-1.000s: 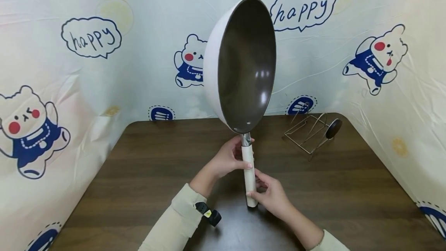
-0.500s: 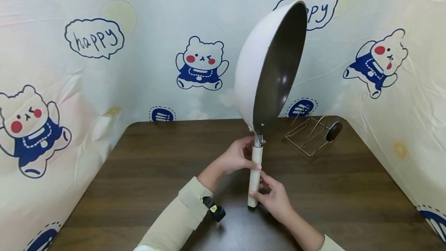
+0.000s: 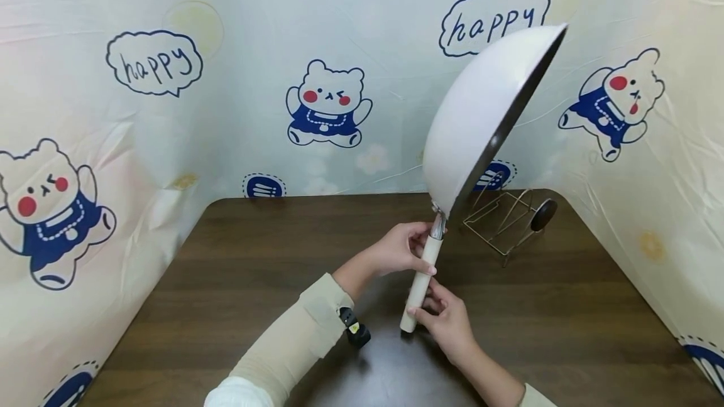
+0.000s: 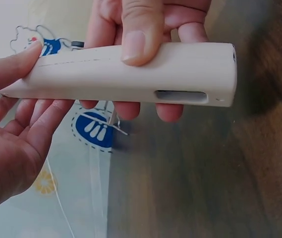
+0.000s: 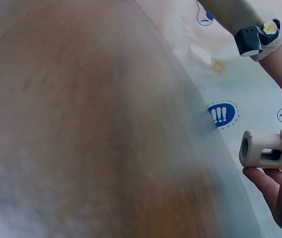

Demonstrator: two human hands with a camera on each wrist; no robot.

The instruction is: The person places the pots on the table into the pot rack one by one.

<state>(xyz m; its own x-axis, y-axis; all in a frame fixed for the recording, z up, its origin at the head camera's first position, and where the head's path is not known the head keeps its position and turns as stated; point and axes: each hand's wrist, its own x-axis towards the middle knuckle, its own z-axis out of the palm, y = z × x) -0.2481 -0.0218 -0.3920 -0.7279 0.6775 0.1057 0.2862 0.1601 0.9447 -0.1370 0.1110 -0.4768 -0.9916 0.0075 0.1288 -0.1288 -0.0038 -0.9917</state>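
Observation:
A wok (image 3: 475, 112), white outside and dark inside, stands raised on its cream handle (image 3: 421, 284) in the head view. It leans to the right, its hollow side turned mostly away. My left hand (image 3: 401, 249) grips the handle's upper part, just below the metal joint. Lower down, my right hand (image 3: 449, 322) pinches the handle near its end, thumb on the near side and fingers behind. The left wrist view shows both hands around the handle (image 4: 106, 82), which has a long slot near its end. In the right wrist view, the handle's hollow end (image 5: 257, 148) points outward.
Behind the wok, at the right back of the brown wooden table (image 3: 271, 256), lies a wire rack with a round black disc (image 3: 544, 215). A printed cloth (image 3: 237, 112) with bears surrounds the table. A small black camera (image 3: 355, 328) sits on my left wrist.
The wok has turned and tipped to the right, so its white outside now shows and most of its dark inside is hidden. My left hand has moved right with the handle's upper part.

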